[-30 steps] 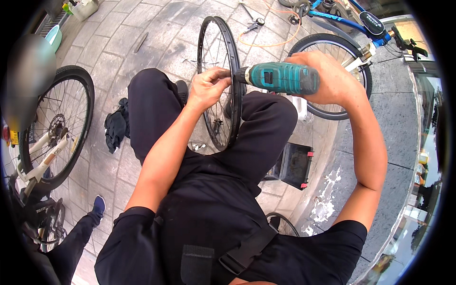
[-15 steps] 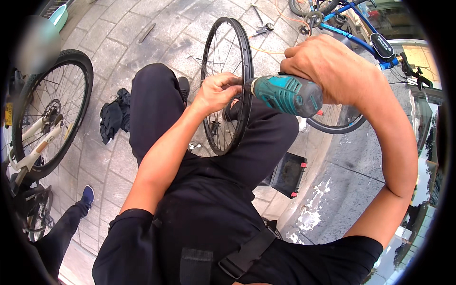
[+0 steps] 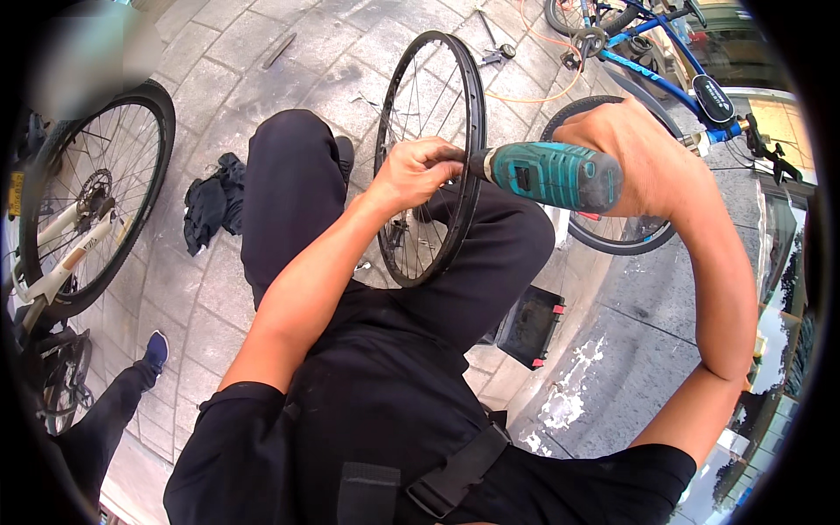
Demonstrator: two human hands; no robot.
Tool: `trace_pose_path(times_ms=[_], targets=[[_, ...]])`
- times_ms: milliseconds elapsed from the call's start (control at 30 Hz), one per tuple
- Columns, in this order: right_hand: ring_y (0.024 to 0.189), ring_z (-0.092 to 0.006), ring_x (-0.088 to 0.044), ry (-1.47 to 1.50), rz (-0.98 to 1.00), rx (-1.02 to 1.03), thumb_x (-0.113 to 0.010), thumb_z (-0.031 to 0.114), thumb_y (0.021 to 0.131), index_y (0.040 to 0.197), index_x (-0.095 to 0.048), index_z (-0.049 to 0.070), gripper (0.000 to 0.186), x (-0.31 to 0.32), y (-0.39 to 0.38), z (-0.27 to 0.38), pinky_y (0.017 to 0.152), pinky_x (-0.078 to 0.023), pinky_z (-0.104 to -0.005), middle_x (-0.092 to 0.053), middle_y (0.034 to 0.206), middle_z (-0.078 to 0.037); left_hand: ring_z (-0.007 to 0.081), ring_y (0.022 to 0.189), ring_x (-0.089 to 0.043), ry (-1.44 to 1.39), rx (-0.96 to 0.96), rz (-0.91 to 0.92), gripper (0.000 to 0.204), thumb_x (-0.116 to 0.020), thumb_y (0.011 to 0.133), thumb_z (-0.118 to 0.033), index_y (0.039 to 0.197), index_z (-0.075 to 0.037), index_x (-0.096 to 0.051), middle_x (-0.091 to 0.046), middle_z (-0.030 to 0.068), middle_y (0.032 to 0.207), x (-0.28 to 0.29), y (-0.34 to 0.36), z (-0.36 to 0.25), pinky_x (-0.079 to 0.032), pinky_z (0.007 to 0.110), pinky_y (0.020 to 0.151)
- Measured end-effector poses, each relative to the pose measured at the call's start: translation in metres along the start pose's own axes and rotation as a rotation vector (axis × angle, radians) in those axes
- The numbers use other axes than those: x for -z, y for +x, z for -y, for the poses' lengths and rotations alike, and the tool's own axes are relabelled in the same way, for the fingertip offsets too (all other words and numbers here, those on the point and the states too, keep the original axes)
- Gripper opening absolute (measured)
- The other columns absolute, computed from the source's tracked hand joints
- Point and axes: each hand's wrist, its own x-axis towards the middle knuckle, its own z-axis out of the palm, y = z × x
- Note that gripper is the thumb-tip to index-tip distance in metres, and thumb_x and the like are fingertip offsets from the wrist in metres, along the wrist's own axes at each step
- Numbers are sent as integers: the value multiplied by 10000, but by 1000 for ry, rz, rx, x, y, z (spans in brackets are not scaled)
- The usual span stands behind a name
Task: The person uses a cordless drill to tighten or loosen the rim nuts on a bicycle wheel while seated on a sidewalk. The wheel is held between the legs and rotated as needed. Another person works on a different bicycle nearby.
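Note:
A black spoked bicycle wheel (image 3: 473, 109) stands upright between my black-trousered knees. My left hand (image 3: 416, 175) is closed at the inner side of its rim, thumb and fingertips pinched together; what they pinch is too small to make out. From the outer side, a teal cordless drill (image 3: 542, 175) lies horizontal with its dark chuck at the rim, facing those fingertips. My right hand (image 3: 639, 157) grips the drill, whose body hides part of the fingers.
A blue bicycle (image 3: 647, 70), gauge (image 3: 504, 52) and orange hose stand top right. An open black case (image 3: 538, 325) lies beside a grey step (image 3: 643, 297). Left are another bicycle wheel (image 3: 157, 140), dark cloth (image 3: 210, 201) and someone's shoe (image 3: 156, 350).
Both hands, drill and wheel sit somewhat further right, and the hands lower, in the picture. The drill's rear end dipped half a second ago and is more level now.

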Motion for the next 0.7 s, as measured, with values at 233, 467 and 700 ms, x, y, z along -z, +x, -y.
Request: trace_pose_path(times_ms=[233, 467, 700], targets=[[685, -391, -691, -39, -79, -3, -748, 203, 658, 722, -681, 84, 151, 15, 2, 26, 660, -554, -455, -660, 648, -168, 100, 728, -709, 29, -229, 16, 106, -662, 973, 39, 1060, 47, -723, -718, 57, 903, 4, 1, 17, -558, 243, 630], [771, -401, -720, -10, -60, -125, -822, 272, 576, 730, -761, 102, 237, 10, 2, 20, 794, -596, -437, -715, 742, -193, 193, 831, -712, 148, -175, -29, 161, -703, 892, -31, 1046, -2, -740, -734, 106, 910, 3, -8, 10, -546, 335, 751], [872, -394, -739, 15, 20, -200, -838, 339, 595, 855, -802, 101, 355, 16, 7, 15, 836, -607, -438, -752, 851, -197, 143, 845, -678, 178, -210, -60, 163, -703, 910, -57, 1061, 1, -721, -734, 88, 908, 0, -1, 24, -537, 314, 770]])
